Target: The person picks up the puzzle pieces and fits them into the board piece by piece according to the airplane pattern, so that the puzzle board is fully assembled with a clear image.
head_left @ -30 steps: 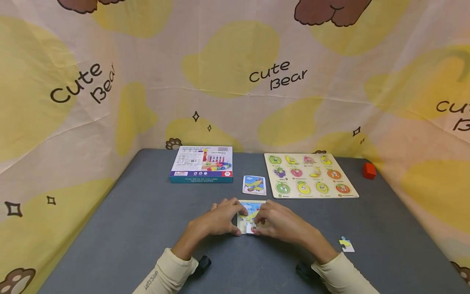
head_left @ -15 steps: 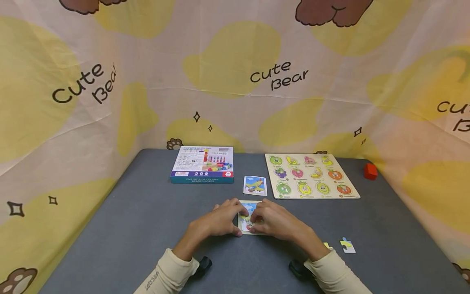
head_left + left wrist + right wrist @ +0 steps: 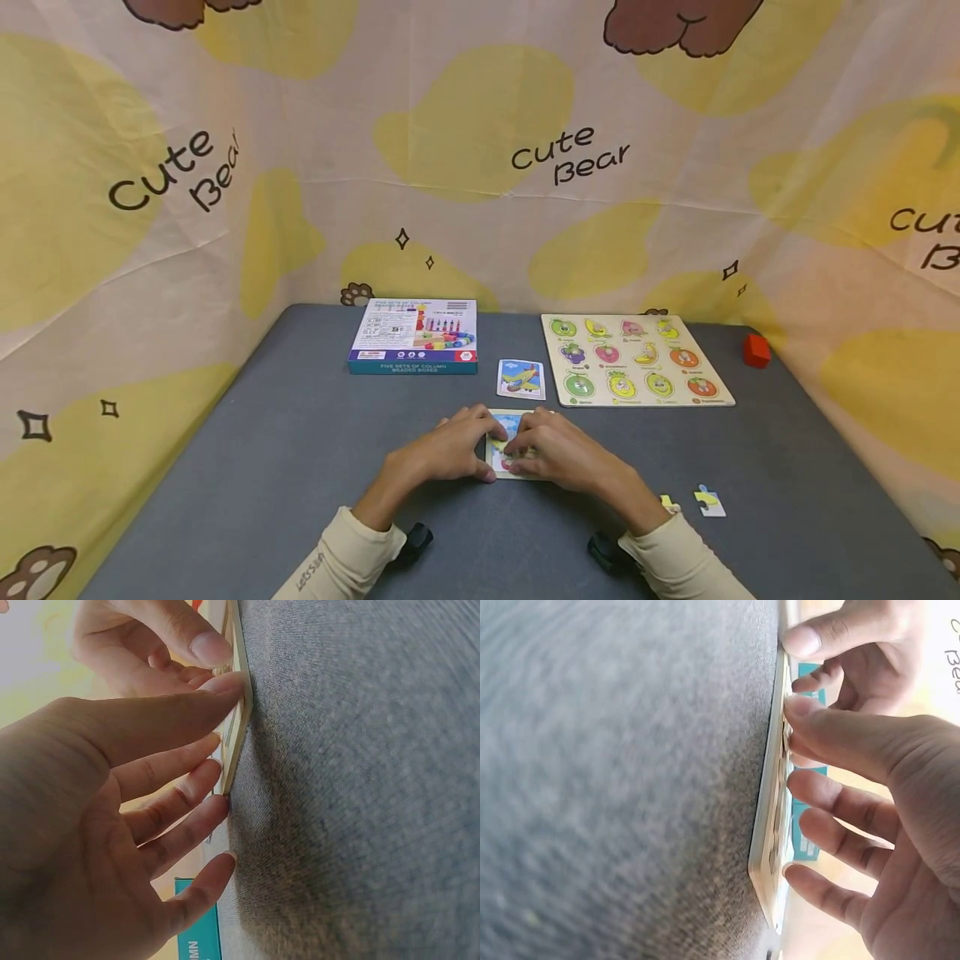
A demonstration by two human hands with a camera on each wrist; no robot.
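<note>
A small jigsaw board (image 3: pixel 491 467) with a light wooden rim lies on the grey table between my hands. My left hand (image 3: pixel 453 443) grips its left side, with the thumb (image 3: pixel 225 684) at the near edge and fingertips along the far side. Over the board's lower middle, my right hand (image 3: pixel 566 450) pinches a puzzle piece (image 3: pixel 506 465) against the board between thumb and index finger. The right-hand fingers hide much of the picture. Two loose puzzle pieces lie to the right: one whole piece (image 3: pixel 709 502), and another piece (image 3: pixel 668 503) partly behind my right wrist.
Beyond the board lies an airplane picture card (image 3: pixel 521 379). A boxed bead set (image 3: pixel 412 337) stands at the back left. A fruit puzzle board (image 3: pixel 637 360) lies at the back right, with a red block (image 3: pixel 756 350) beside it on the table (image 3: pixel 315 467).
The right hand has shifted slightly left, and the piece's white lower edge now sits within the board's rim. Its wrist moved left, uncovering a second loose piece. The left hand stays put.
</note>
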